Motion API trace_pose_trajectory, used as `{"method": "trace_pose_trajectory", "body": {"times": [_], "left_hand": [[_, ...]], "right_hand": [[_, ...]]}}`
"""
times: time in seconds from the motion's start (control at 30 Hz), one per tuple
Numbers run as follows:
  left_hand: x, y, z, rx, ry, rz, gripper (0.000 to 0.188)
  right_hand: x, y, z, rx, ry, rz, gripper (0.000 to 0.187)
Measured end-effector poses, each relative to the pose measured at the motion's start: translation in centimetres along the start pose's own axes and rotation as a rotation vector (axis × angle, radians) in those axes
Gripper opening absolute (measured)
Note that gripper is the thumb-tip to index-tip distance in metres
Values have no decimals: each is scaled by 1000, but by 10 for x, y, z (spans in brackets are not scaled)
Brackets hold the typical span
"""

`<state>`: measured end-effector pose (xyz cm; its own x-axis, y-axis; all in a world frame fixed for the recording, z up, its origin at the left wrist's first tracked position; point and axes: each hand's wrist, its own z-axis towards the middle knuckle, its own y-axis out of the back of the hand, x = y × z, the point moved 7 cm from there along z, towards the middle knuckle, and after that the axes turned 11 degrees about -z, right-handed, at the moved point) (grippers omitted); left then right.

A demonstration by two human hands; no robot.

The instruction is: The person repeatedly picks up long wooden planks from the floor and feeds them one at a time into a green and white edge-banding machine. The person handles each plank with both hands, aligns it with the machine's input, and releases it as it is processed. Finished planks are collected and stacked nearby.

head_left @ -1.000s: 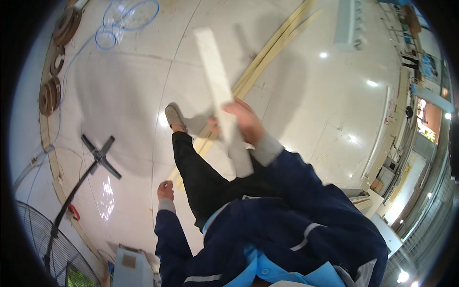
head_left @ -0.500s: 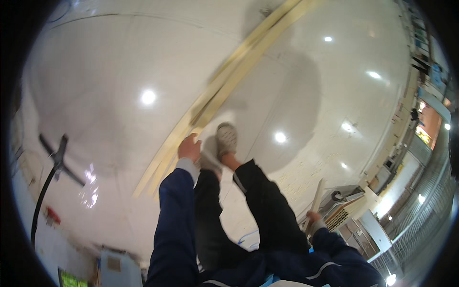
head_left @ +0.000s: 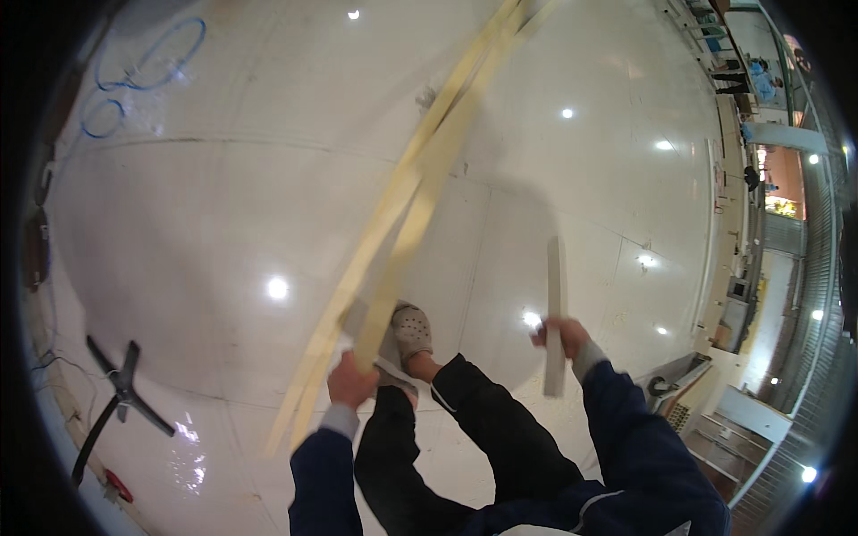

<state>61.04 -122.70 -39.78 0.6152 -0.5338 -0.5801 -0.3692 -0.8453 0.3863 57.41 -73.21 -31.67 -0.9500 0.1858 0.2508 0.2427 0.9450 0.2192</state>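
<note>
My left hand [head_left: 353,381] is closed on the near end of a long pale-yellow wooden strip [head_left: 404,259], beside my foot. That strip runs away up the view, over other long pale strips [head_left: 344,299] lying on the white floor. Their far ends come together near the top edge. Over on the right, my right hand [head_left: 567,337] is closed around a short flat greyish strip [head_left: 554,277], held roughly upright in the view, above the floor. Part of the short strip passes in front of my fingers.
A perforated clog [head_left: 412,329] on my foot is close to the strips. A black crossed-leg stand [head_left: 125,384] is at the left, with blue coiled hose [head_left: 147,82] farther off. Shelving [head_left: 733,438] and a long bench line the right side; a person [head_left: 760,79] is far right.
My right hand has brought the short strip forward and left, from beside my leg to over the floor. My left hand keeps its strip, whose near end now stands apart from the others.
</note>
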Motion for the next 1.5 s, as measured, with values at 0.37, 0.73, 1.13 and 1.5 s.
{"method": "trace_pose_trajectory", "body": {"times": [0.37,0.73,1.13,1.5], "left_hand": [[-37,187,-627,-191,524,-574,29],[-139,247,-697,-152,198,216,57],[-199,249,-485,-159,141,125,62],[-38,334,-637,-13,340,178,54]], "right_hand": [[173,-221,-174,743,480,327,31],[122,-258,-305,626,167,121,46],[-53,-306,-362,561,-30,-42,41],[103,-368,-378,585,178,349,23]]}}
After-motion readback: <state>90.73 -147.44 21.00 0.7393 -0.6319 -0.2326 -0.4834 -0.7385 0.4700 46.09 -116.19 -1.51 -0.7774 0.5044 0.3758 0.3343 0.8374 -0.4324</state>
